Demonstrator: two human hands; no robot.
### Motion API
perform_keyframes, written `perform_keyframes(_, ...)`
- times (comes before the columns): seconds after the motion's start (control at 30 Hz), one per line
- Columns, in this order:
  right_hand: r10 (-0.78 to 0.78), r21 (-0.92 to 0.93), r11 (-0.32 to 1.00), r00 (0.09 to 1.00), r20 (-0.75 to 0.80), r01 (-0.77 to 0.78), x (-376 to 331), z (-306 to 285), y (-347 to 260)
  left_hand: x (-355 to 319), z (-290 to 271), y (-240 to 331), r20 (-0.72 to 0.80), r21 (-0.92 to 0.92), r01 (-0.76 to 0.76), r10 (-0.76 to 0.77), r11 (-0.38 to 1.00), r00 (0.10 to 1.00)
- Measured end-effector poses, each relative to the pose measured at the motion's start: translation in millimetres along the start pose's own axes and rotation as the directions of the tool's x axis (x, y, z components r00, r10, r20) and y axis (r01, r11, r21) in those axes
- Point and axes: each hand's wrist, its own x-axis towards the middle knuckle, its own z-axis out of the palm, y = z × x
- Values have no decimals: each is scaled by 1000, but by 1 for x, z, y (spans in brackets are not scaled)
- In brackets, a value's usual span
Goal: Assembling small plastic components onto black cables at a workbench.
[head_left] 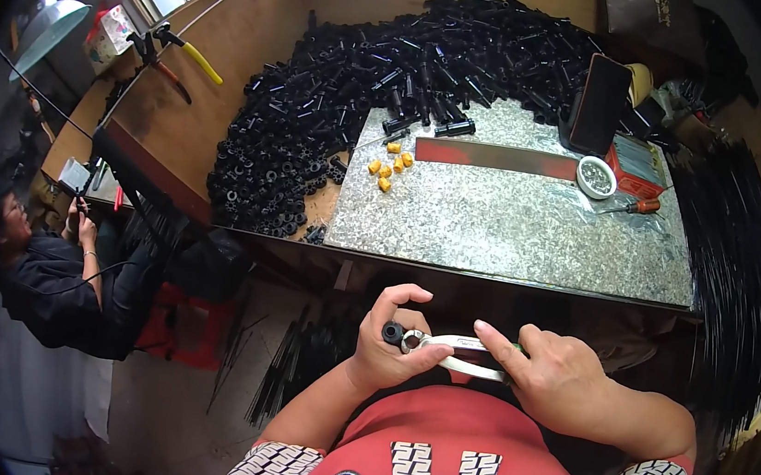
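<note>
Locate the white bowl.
In the head view, the white bowl is right of centre on the table, between the long strip and the red box.

The pliers [462,343] are smooth, perhaps metal, the black parts [437,53] glossy, and the partition [241,42] plain wood.

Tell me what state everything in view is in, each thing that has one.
Left hand: closed on black part
Black part: held
Right hand: gripping white-handled pliers
White-handled pliers: handles apart
Phone: propped up, screen dark
White bowl: upright, small bits inside
Screwdriver: lying down
Yellow pieces: loose
</note>
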Motion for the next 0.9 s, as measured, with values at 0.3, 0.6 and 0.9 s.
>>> perform_keyframes(0.3, 156, 197, 969, 988, -17, -150, 17, 10, 34, 9, -71, 21, -478, -367, -293, 91, 883, 874)
perform_keyframes(0.6, 444, 19, 895, 886, -131, -446, 20, 37, 106, -33, -151, 190, -504, 15, -714, 622, 700, 599)
perform_keyframes(0.9, 369, -158, 889, 876, -310, -430, -3, 46, 134, -33, -128, 57, -401, -13, 114, -110, 993, 909)
